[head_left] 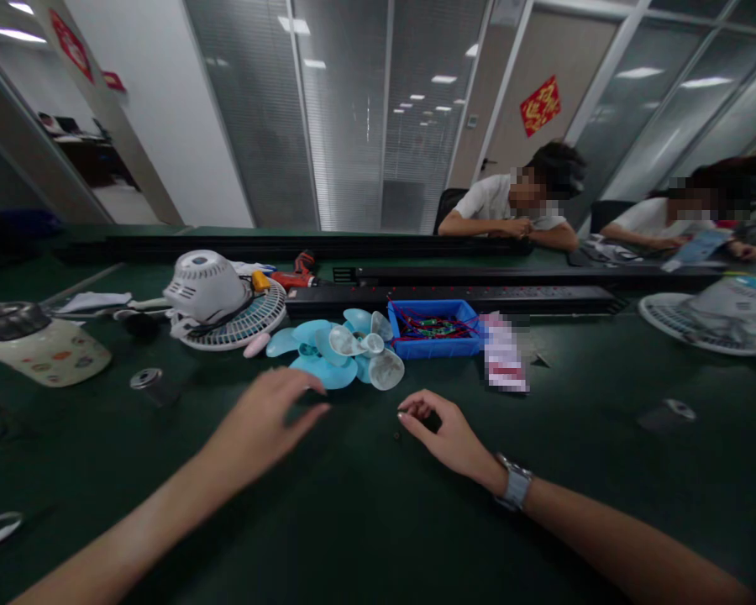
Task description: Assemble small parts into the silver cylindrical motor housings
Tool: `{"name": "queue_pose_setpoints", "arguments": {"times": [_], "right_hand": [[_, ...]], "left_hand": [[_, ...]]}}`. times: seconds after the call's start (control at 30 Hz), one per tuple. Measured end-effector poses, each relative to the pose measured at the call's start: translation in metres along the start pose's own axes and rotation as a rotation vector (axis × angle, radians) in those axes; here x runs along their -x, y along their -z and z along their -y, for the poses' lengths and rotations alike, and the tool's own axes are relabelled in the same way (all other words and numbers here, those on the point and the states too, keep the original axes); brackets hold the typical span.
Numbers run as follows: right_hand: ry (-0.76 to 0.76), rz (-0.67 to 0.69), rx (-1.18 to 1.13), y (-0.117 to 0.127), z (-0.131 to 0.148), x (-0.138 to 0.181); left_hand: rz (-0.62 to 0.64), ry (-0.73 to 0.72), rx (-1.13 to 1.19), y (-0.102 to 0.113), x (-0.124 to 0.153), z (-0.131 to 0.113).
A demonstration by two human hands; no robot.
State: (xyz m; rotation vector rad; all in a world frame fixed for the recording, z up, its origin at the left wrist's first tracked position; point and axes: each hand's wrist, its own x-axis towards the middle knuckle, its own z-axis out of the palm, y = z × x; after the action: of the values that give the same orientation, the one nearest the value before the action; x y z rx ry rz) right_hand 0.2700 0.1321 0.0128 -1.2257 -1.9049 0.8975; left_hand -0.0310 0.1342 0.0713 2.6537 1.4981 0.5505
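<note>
My left hand (275, 420) is held above the green table, just in front of the fan blades, with thumb and fingers apart and nothing between them. Translucent blue fan blades (324, 370) lie in a pile, a clear set (387, 370) on their right side. My right hand (450, 437), wearing a watch (514, 483), has its fingers curled and the thumb tip close to the index fingertip. Whatever may be in that pinch is hidden or too small to name. A tiny dark piece (396, 435) shows on the table just below those fingertips.
Behind the hands stands a blue bin (441, 347) of wires. A white fan housing with grille (207, 290), a red power drill (296, 273), a jar (50, 349) and metal cylinders (154, 386) (668, 414) surround the area. Two people (491, 202) sit across the table.
</note>
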Motion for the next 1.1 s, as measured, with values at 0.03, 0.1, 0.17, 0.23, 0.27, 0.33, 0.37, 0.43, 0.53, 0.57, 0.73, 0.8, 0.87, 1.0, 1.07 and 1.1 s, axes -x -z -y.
{"name": "queue_pose_setpoints", "arguments": {"times": [0.03,0.1,0.17,0.23,0.27,0.33,0.37,0.43,0.53,0.57,0.73,0.8,0.87,1.0,1.07,1.1], "right_hand": [[-0.021,-0.019,-0.037,0.0,-0.001,-0.001],[-0.032,-0.024,-0.077,-0.001,-0.003,-0.002],[-0.027,-0.014,-0.085,-0.001,-0.005,-0.003],[-0.024,-0.005,-0.085,-0.001,-0.006,-0.003],[-0.024,-0.002,-0.087,-0.001,-0.007,-0.003],[-0.024,0.003,-0.095,-0.001,-0.007,-0.003],[-0.023,0.006,-0.099,-0.001,-0.007,-0.003],[-0.017,0.012,-0.1,-0.001,-0.008,-0.003],[-0.02,0.012,-0.098,-0.001,-0.007,-0.002],[-0.028,0.011,-0.1,-0.001,-0.007,-0.002],[-0.066,0.019,-0.122,0.0,-0.005,-0.002],[-0.076,0.026,-0.123,0.001,-0.005,-0.002],[-0.088,0.036,-0.119,0.002,-0.004,-0.002],[-0.087,0.035,-0.11,0.002,-0.003,-0.003],[-0.082,0.032,-0.111,0.002,-0.002,-0.003],[-0.082,0.03,-0.113,0.002,-0.002,-0.003]], "left_hand": [[0.055,-0.122,0.089,-0.019,0.001,-0.022],[0.089,-0.297,0.173,-0.053,0.004,-0.053],[0.08,-0.354,0.184,-0.074,0.005,-0.065],[0.063,-0.374,0.169,-0.082,0.001,-0.066],[0.059,-0.382,0.164,-0.083,-0.001,-0.065],[0.061,-0.406,0.167,-0.082,-0.007,-0.062],[0.062,-0.415,0.17,-0.081,-0.01,-0.062],[0.05,-0.418,0.172,-0.082,-0.015,-0.062],[0.018,-0.401,0.174,-0.09,-0.022,-0.067],[0.005,-0.389,0.182,-0.093,-0.024,-0.068],[-0.028,-0.331,0.273,-0.093,-0.029,-0.067],[-0.083,-0.267,0.277,-0.074,-0.025,-0.054],[-0.235,-0.081,0.27,-0.046,-0.014,-0.028],[-0.67,0.438,-0.013,0.009,0.019,0.042],[-0.743,0.609,-0.153,0.024,0.036,0.075],[-0.776,0.69,-0.173,0.028,0.043,0.088]]}}
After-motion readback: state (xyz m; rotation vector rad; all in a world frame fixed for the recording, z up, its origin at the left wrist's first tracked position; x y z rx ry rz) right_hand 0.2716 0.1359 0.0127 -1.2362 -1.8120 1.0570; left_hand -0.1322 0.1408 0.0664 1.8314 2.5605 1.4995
